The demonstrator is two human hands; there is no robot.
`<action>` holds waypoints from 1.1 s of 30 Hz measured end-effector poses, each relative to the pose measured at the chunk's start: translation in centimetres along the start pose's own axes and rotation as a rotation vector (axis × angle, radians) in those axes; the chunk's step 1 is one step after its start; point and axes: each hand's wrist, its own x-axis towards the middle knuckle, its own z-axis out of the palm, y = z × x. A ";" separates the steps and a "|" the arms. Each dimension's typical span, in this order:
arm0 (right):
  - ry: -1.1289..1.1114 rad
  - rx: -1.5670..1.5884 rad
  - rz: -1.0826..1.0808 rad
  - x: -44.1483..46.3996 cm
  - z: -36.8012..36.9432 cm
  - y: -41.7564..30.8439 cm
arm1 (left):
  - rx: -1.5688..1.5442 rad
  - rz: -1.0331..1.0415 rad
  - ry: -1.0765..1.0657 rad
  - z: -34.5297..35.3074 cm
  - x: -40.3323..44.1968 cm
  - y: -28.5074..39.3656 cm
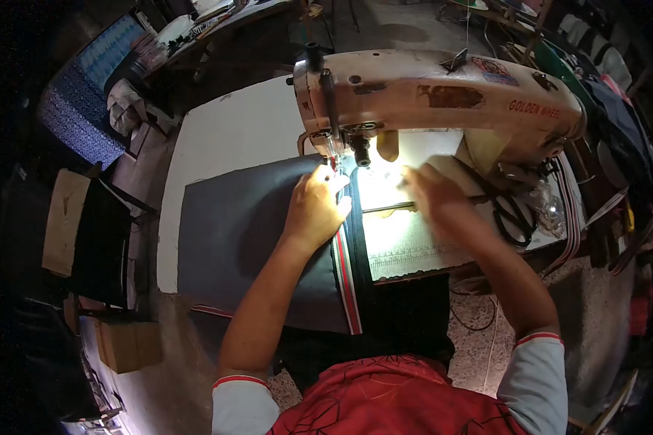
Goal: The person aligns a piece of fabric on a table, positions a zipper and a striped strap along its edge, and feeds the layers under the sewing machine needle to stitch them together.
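A dark grey cloth [232, 217] lies on the sewing machine's white table, with a red, white and black striped tape [346, 279] along its right edge. My left hand [314, 206] rests on the cloth just in front of the needle area, its bent fingers and thumb closed at the tape. The sewing machine [392, 90], with a lit lamp by the needle, stands over the cloth's far edge. Smeared by motion, my right hand [432, 192] is right of the needle, over the brightly lit table; its fingers are too blurred to read.
Black-handled scissors [515, 217] lie at the table's right, beside a clear plastic bag [551, 210]. More striped tape [572, 210] hangs over the right edge. A cardboard box [129, 344] sits on the floor at left, near a chair [87, 239]. Patterned blue cloth [80, 116] hangs farther back.
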 end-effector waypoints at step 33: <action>0.257 0.048 -0.365 5.0 5.3 -2.0 | -0.012 0.055 0.048 0.9 -0.2 -0.5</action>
